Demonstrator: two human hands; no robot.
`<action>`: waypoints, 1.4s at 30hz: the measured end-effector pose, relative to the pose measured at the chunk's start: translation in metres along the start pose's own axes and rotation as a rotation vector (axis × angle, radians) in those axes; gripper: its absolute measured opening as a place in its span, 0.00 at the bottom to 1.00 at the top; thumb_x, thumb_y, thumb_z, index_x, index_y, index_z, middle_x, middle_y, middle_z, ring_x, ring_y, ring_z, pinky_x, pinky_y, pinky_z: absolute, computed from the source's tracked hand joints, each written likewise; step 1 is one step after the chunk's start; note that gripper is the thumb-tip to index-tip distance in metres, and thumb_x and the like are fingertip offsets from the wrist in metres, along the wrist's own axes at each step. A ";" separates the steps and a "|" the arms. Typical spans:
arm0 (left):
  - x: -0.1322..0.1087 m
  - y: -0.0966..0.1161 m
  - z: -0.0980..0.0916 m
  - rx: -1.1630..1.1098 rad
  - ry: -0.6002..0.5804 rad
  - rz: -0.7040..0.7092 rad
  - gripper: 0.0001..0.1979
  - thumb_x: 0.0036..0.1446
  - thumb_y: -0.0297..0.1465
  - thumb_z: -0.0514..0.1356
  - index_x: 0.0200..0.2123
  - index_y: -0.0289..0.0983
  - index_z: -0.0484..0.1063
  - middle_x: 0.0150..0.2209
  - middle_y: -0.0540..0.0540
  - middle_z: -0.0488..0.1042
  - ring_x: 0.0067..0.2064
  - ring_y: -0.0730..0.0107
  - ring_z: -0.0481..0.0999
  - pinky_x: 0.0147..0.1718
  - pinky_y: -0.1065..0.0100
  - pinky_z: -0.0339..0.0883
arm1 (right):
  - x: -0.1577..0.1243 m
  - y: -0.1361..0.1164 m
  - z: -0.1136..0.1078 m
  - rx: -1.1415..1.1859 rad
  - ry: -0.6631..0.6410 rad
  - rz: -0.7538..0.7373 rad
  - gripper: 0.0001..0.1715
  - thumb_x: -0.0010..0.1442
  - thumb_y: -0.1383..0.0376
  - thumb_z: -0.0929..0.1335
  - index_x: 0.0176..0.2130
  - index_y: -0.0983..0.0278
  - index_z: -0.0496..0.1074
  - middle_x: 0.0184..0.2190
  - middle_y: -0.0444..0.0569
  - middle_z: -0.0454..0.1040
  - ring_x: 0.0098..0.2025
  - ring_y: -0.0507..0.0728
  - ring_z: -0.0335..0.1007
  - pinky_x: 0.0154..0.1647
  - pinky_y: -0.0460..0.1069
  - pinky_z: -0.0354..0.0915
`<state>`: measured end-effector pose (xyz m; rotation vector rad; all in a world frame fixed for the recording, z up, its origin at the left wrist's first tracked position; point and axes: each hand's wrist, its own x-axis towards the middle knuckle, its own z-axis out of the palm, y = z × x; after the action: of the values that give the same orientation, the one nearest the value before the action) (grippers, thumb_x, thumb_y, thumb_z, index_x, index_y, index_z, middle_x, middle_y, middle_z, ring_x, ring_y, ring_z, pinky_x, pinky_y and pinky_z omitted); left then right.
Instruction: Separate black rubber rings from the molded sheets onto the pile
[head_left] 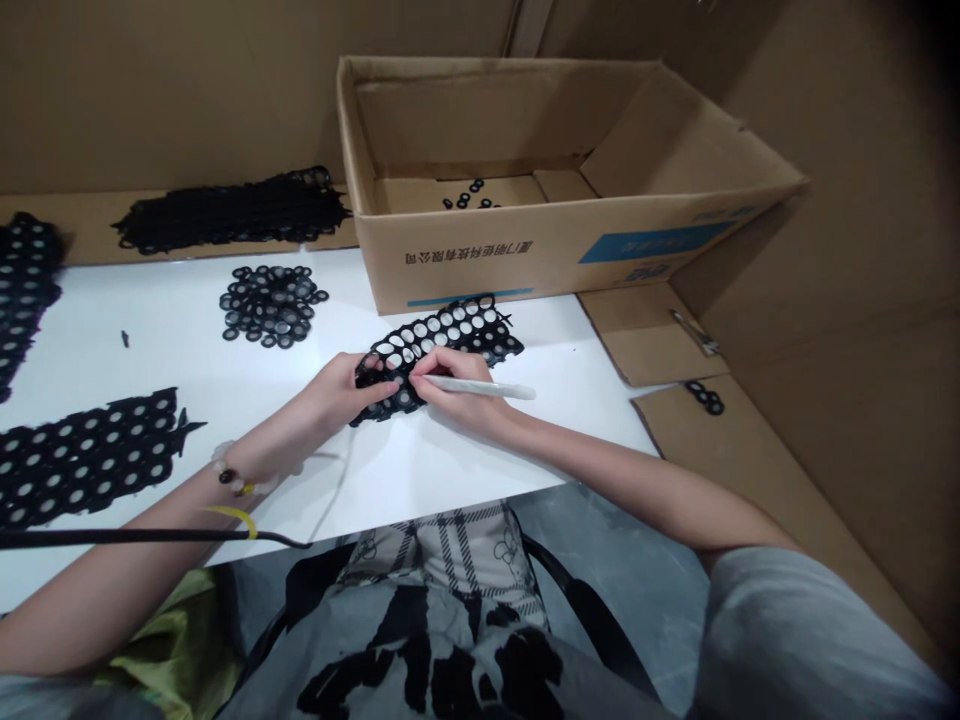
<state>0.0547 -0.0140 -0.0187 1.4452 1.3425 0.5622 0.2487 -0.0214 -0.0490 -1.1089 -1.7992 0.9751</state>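
Note:
A black rubber sheet (457, 340) with rows of round holes or rings lies on the white table, in front of the carton. My left hand (350, 388) grips its near left edge, thumb on top and fingers curled at the sheet. In my right hand (465, 388) is a light pen-like tool (487, 386), pinched between the fingers, with its shaft pointing right. The tool's tip is hidden at the sheet beside my left thumb. Some openings in the upper rows show white, while those in the nearer rows look darker.
Behind the sheet stands an open cardboard box (465, 235) with several black rings inside. A pile of black rings (274, 305) lies left of it. More perforated black sheets (90, 450) lie at left, and a stack of black strips (232, 212) behind. A black cable (150, 538) crosses near my left forearm.

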 end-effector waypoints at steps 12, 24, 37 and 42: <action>0.005 0.000 -0.025 0.518 -0.099 0.104 0.13 0.47 0.40 0.65 0.30 0.36 0.75 0.26 0.50 0.75 0.29 0.68 0.70 0.28 0.70 0.59 | -0.003 -0.005 -0.002 -0.092 0.002 -0.010 0.06 0.57 0.67 0.66 0.28 0.63 0.70 0.26 0.43 0.73 0.27 0.50 0.66 0.31 0.47 0.60; 0.007 -0.006 -0.024 0.450 -0.055 0.128 0.16 0.45 0.42 0.66 0.32 0.36 0.77 0.25 0.51 0.76 0.27 0.69 0.70 0.28 0.71 0.59 | 0.010 -0.008 0.006 0.082 -0.020 0.028 0.05 0.54 0.66 0.69 0.27 0.64 0.71 0.26 0.43 0.74 0.27 0.51 0.67 0.28 0.46 0.59; 0.011 -0.009 -0.021 0.258 -0.105 0.075 0.12 0.42 0.37 0.67 0.29 0.36 0.76 0.22 0.54 0.72 0.25 0.73 0.66 0.26 0.72 0.57 | 0.011 0.001 0.006 0.091 -0.059 0.081 0.05 0.52 0.65 0.70 0.26 0.64 0.71 0.26 0.44 0.74 0.28 0.51 0.68 0.30 0.47 0.61; 0.012 -0.010 -0.020 0.201 -0.109 0.064 0.13 0.41 0.38 0.67 0.30 0.35 0.76 0.23 0.53 0.72 0.26 0.73 0.67 0.26 0.71 0.58 | 0.011 0.000 0.006 0.079 -0.061 0.080 0.05 0.52 0.65 0.69 0.26 0.64 0.71 0.25 0.44 0.74 0.28 0.52 0.68 0.30 0.47 0.61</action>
<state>0.0361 0.0031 -0.0242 1.6628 1.2987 0.3911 0.2402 -0.0125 -0.0490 -1.1205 -1.7605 1.1291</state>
